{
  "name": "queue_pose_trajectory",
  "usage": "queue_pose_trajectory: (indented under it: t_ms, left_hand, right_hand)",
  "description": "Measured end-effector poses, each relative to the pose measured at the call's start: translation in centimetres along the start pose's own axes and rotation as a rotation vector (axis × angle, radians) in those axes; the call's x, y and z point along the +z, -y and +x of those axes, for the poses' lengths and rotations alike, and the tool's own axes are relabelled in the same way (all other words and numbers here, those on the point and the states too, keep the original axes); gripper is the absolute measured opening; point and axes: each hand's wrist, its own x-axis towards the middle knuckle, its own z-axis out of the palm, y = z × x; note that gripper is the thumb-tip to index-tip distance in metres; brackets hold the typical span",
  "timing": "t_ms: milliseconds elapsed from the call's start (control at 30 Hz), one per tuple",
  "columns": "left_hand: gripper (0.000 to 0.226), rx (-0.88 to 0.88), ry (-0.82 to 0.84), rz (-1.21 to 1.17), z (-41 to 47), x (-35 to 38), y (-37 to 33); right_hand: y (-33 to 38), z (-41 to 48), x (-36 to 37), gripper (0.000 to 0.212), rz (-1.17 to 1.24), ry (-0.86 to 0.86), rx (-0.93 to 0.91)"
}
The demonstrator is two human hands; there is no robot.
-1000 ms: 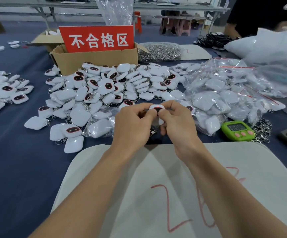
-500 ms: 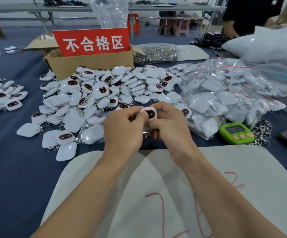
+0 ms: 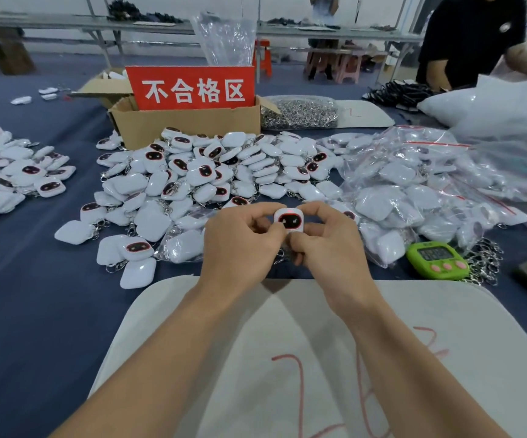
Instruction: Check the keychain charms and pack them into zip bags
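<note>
A white keychain charm (image 3: 289, 220) with a dark face and a red glow is held upright between both hands, face toward me. My left hand (image 3: 240, 245) pinches its left side and my right hand (image 3: 331, 241) pinches its right side and lower edge. Beyond the hands lies a big pile of loose white charms (image 3: 211, 172) on the blue table cloth. To the right sits a heap of charms in clear zip bags (image 3: 413, 191). One bagged charm (image 3: 183, 245) lies just left of my left hand.
A cardboard box (image 3: 189, 124) with a red sign stands behind the pile. A bag of metal rings (image 3: 300, 112) lies beside it. A green timer (image 3: 436, 259) and loose key rings sit at right. More charms (image 3: 6, 172) lie far left. A white mat (image 3: 287, 358) is under my forearms. A person in black stands at the back right.
The charm has been turned so its dark face points toward me, and it now shows a red glow. Both hands keep pinching it in about the same spot.
</note>
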Motion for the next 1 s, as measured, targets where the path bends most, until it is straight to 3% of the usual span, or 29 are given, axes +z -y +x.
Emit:
queue_pose_trajectory:
  t_ms: [233, 333, 500, 833, 933, 1000]
  left_hand:
    - [0.030, -0.019, -0.059, 0.061, -0.3, 0.1, -0.4]
    - [0.036, 0.045, -0.107, 0.113, -0.5, -0.1, -0.6]
    - [0.015, 0.034, -0.090, 0.302, -0.6, -0.1, -0.4]
    - [0.017, 0.030, -0.061, 0.316, -0.4, -0.1, 0.1]
    - [0.028, 0.087, -0.053, 0.265, -0.4, -0.1, 0.5]
    - [0.046, 0.135, -0.045, 0.188, -0.5, 0.0, 0.6]
  right_hand:
    - [-0.4, 0.4, -0.7, 0.012, -0.143, -0.210, -0.141]
    - [-0.3, 0.3, -0.8, 0.021, -0.235, -0.266, -0.271]
    - [-0.4, 0.1, -0.8, 0.029, -0.295, -0.270, -0.354]
    - [-0.4, 0.2, -0.7, 0.023, -0.270, -0.252, -0.332]
    - [0.0, 0.2, -0.5, 0.023, -0.228, -0.225, -0.267]
    - [0.3, 0.2, -0.5, 0.022, -0.077, -0.215, -0.191]
